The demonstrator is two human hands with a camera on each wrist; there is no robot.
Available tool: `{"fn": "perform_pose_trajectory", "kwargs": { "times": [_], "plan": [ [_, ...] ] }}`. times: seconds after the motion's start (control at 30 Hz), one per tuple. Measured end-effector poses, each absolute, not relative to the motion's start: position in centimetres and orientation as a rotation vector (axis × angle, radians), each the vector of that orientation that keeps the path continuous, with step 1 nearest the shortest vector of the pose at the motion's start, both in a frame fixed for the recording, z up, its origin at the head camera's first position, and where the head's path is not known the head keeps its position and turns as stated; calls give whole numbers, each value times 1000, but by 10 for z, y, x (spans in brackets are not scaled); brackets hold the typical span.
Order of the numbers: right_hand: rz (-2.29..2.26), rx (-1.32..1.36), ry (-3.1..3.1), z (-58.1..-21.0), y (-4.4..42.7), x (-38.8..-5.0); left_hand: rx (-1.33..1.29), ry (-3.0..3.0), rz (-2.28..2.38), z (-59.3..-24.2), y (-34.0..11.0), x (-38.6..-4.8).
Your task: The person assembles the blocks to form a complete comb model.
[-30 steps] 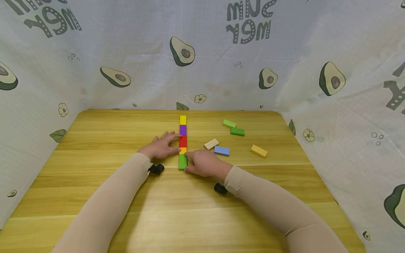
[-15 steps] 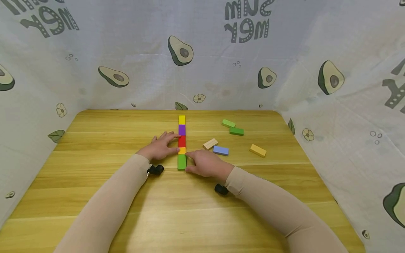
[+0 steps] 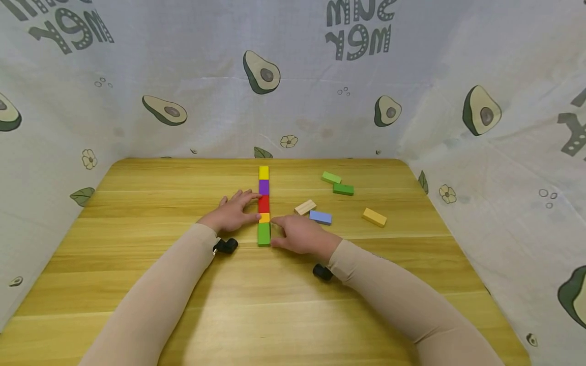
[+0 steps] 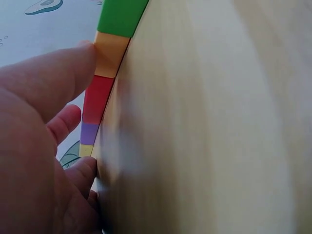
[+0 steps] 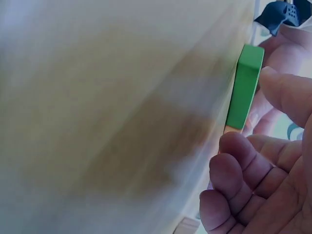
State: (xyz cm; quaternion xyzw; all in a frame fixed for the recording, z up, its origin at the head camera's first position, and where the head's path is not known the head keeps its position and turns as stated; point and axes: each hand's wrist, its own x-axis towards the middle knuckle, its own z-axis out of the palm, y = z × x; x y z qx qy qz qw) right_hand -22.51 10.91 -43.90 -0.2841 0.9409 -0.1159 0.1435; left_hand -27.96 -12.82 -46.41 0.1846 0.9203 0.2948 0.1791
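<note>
A straight row of wooden blocks lies on the table, running away from me: a green block (image 3: 264, 235), an orange block (image 3: 264, 218), a red block (image 3: 264, 204), a purple block (image 3: 264, 187) and a yellow block (image 3: 264, 173). My left hand (image 3: 231, 211) is at the row's left side, its thumb touching the orange block and its index finger at the red one. On the other side, my right hand (image 3: 302, 236) sits just right of the green block, thumb and index finger spread, with a narrow gap to it and nothing held.
Right of the row lie a plain wood block (image 3: 305, 207) and a blue block (image 3: 320, 217). Farther back are a light green block (image 3: 331, 177) and a dark green block (image 3: 343, 189). A yellow-orange block (image 3: 374, 217) lies farther right. A patterned cloth (image 3: 311, 112) hangs behind the table (image 3: 256, 315).
My right hand has drawn slightly to the right, off the green block's side. The left hand and the row of blocks stay in place.
</note>
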Motion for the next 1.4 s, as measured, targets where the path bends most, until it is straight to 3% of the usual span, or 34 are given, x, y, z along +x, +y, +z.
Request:
{"fn": "perform_pose_trajectory", "kwargs": {
  "times": [0.47,0.77,1.4],
  "plan": [
    [-335,-745,2887,-424,150,-243,525,2584,869,-464,-127,-281],
    [-310,-557,2916,-424,179,-256,528,2586,850,-463,-126,-281],
    [-193,-384,2941,-439,167,-270,515,2596,840,-465,-127,-280]
  ]
}}
